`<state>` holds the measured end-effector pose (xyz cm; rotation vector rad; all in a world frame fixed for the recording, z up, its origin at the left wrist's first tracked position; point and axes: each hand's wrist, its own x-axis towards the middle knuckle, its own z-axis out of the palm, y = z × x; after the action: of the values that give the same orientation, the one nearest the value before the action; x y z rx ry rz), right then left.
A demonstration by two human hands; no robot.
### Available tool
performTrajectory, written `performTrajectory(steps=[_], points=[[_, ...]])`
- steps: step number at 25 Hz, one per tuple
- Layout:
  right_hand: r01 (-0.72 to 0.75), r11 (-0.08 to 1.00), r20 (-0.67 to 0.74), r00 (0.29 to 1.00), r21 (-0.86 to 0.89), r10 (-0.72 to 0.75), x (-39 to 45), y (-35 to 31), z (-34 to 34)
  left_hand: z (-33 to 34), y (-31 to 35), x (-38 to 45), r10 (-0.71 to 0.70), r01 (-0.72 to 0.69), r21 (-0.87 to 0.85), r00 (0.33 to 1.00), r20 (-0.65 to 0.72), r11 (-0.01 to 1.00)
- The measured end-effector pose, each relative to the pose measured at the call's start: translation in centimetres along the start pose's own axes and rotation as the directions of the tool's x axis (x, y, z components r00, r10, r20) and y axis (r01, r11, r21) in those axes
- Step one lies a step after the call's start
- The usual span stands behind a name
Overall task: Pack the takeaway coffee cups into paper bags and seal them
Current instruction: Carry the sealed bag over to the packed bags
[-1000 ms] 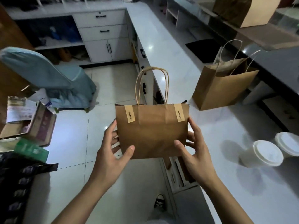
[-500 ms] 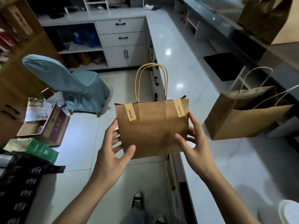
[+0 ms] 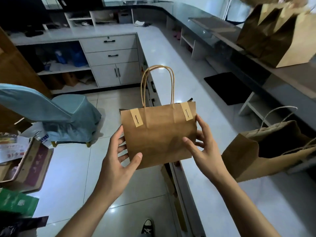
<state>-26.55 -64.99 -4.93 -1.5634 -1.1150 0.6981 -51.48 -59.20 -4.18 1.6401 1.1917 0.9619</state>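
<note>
Head view: small kraft paper bag (image 3: pixel 159 134) held upright in mid-air above the tiled floor (image 3: pixel 71 168), just off the edge of the white counter (image 3: pixel 171 53). Top folded shut and fastened with 2 tape strips (image 3: pixel 136 118) printed "Good luck!", 1 near each upper corner; twisted paper handles (image 3: pixel 158 84) standing up. Clamped between both hands at its lower half. Left hand (image 3: pixel 118 161) at the bag's left edge, thumb pressed on the front face near the bottom left corner, fingers (image 3: pixel 119 136) spread and reaching behind the edge. Right hand (image 3: pixel 206 147) at the right edge, thumb lying on the front face, fingers (image 3: pixel 201 124) spread and slightly bent, wrapping round the side toward the back. Fingertips behind the bag hidden. Second, larger kraft bag (image 3: pixel 253 154) standing open on the counter to the right, well apart from the held one. Big brown paper bag (image 3: pixel 280 36) on the raised ledge at upper right. Light blue covered chair (image 3: pixel 51 113) at left, cardboard box (image 3: pixel 30 166) beside it.
</note>
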Motion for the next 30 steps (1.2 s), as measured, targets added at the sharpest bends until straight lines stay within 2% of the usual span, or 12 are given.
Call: performTrajectory(steps=[7, 13, 17, 25, 30], points=[[-0.019, 1.000, -0.084, 0.996, -0.011, 0.018, 7.9, -1.6, 1.0, -0.9, 1.3, 9.3, 0.106, -0.106, -0.008, 0.992, 0.075, 0.994], [-0.036, 0.999, -0.135, 0.990, -0.019, 0.033, 13.0, -2.7, -1.0, 0.9, 2.7, 15.0, 0.173, -0.168, -0.056, 0.980, 0.102, 0.984], [-0.057, 0.998, -0.137, 0.989, -0.031, 0.052, 16.7, -3.5, -3.3, 3.2, 3.6, 18.4, 0.196, -0.187, -0.086, 0.975, 0.108, 0.979], [-0.115, 0.969, -0.075, 0.992, -0.218, 0.101, 24.4, -6.3, -11.0, 8.9, 7.3, 24.4, 0.247, -0.227, -0.174, 0.963, 0.109, 0.958], [-0.182, 0.943, -0.092, 0.982, -0.279, 0.163, 26.6, -7.9, -16.5, 13.3, 9.9, 26.9, 0.280, -0.238, -0.242, 0.947, 0.159, 0.941]])
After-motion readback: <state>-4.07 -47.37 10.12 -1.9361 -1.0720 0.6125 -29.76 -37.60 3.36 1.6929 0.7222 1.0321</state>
